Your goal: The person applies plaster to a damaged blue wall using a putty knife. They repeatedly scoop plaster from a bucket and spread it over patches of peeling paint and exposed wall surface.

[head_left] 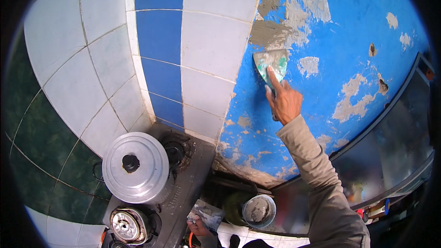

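Observation:
My right hand [287, 102] grips a putty knife [270, 60] with its index finger stretched along the blade. The blade has green and white smears and lies against the blue wall [330, 36]. Just above its edge is a patch of damp grey filler [271, 34] beside the tile border. Low in the picture, my left hand [198, 226] holds a flat, grey-smeared plate [207, 215]; its exact kind is unclear. A round bucket [259, 211] with grey paste inside stands to the right of that plate.
A gas stove [183, 188] carries a large lidded aluminium pot [135, 165] and a smaller metal pot [126, 225]. White and blue tiles [158, 32] cover the left wall. At right stands a dark glossy cabinet-like panel [386, 156]. Peeled spots and holes mark the blue wall.

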Motion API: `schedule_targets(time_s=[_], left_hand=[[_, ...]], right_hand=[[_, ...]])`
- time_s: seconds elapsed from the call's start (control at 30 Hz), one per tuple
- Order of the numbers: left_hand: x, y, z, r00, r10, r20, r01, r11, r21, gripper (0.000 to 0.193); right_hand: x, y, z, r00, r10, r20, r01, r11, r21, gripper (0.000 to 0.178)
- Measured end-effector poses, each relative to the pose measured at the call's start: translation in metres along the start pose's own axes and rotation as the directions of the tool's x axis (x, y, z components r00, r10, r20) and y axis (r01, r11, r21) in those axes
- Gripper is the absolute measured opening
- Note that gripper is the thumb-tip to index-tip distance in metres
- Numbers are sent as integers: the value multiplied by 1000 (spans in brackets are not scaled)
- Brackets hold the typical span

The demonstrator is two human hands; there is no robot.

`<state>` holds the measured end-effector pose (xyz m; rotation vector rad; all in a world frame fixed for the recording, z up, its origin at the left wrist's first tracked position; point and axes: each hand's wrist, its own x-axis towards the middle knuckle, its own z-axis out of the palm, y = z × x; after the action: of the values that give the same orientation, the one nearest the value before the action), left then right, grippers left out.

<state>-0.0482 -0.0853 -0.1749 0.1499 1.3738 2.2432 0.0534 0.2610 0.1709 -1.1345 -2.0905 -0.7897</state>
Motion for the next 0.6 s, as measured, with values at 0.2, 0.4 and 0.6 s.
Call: schedule_targets(time_s=[0.2, 0.4, 0.6], left_hand=[[3, -15, -9, 999, 29, -29, -29, 1000, -11, 23], [0, -17, -7, 999, 12, -33, -11, 1000, 25, 22], [-2, -16, -5, 998, -28, -57, 28, 1000, 5, 25]], right_hand=[[6, 23, -16, 993, -51, -103, 51, 999, -6, 68], [42, 41, -16, 983, -90, -162, 67, 988, -138, 72], [39, 41, -4, 993, -34, -116, 8, 977, -212, 71]])
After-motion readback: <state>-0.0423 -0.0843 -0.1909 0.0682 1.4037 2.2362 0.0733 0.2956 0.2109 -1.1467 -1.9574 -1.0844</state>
